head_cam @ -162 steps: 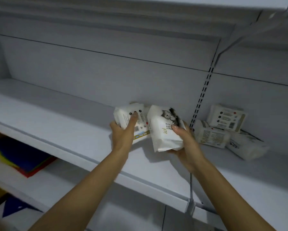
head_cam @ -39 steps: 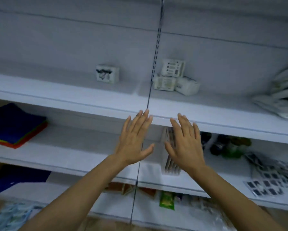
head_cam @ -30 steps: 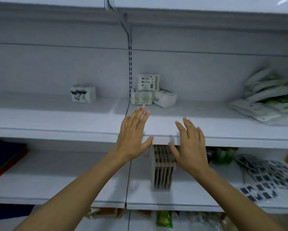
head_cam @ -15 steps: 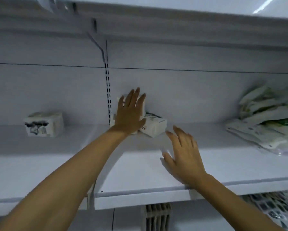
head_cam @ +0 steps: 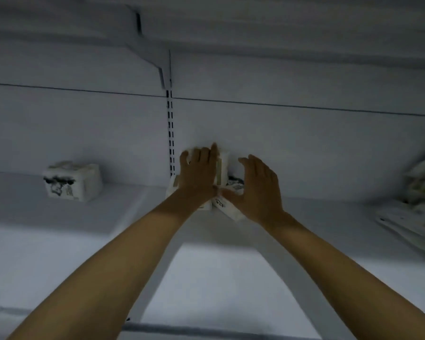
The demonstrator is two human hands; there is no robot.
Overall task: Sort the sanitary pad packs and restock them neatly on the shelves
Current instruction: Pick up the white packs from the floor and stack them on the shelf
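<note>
A small stack of white sanitary pad packs sits at the back of the white shelf [head_cam: 219, 278], just right of the slotted upright. My left hand [head_cam: 198, 173] lies over the top pack [head_cam: 222, 165], its fingers bent over the pack's upper edge. My right hand [head_cam: 258, 190] is beside the stack with relaxed fingers spread, and its thumb touches the lower right pack [head_cam: 228, 208]. A lower left pack [head_cam: 172, 187] peeks out under my left wrist. Another white pack with a dark print [head_cam: 71, 182] stands alone further left on the same shelf.
A loose pile of flat white and green packets [head_cam: 420, 192] lies at the shelf's right end. The slotted upright [head_cam: 170, 133] runs up the back wall, with a bracket and another shelf overhead. A seam divides the shelf below my arms.
I have moved closer and the view has tilted up. My left hand has closed over the top pack, and my right hand has risen from the shelf surface to the stack's right side.
</note>
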